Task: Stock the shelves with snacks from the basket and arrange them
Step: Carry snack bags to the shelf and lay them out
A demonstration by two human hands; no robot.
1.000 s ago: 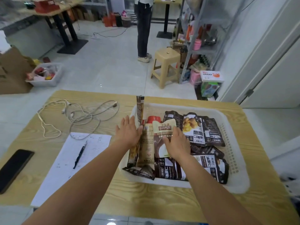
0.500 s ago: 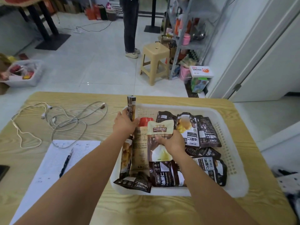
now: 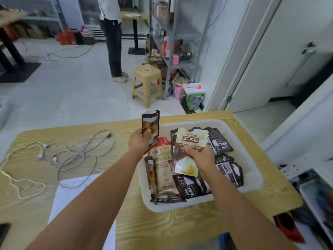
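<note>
A white plastic basket (image 3: 252,170) sits on the wooden table (image 3: 162,228) and holds several dark and beige snack packets. My left hand (image 3: 139,142) grips a dark brown snack packet (image 3: 151,126), raised upright above the basket's left rim. My right hand (image 3: 199,156) grips a cream and brown snack pouch (image 3: 190,141), lifted over the middle of the basket. A red-capped beige pouch (image 3: 163,159) lies between my hands. A metal shelf rack (image 3: 173,42) with goods stands across the floor near the wall.
A tangle of white cables (image 3: 63,156) and a sheet of paper (image 3: 75,186) lie left on the table. A beige stool (image 3: 146,83) stands before the rack. A person (image 3: 112,38) stands on the floor beyond. Boxes (image 3: 194,94) sit by the rack's foot.
Both hands went from resting on packets in the basket to gripping one each and lifting them. The left packet turned to face me. My view swung right.
</note>
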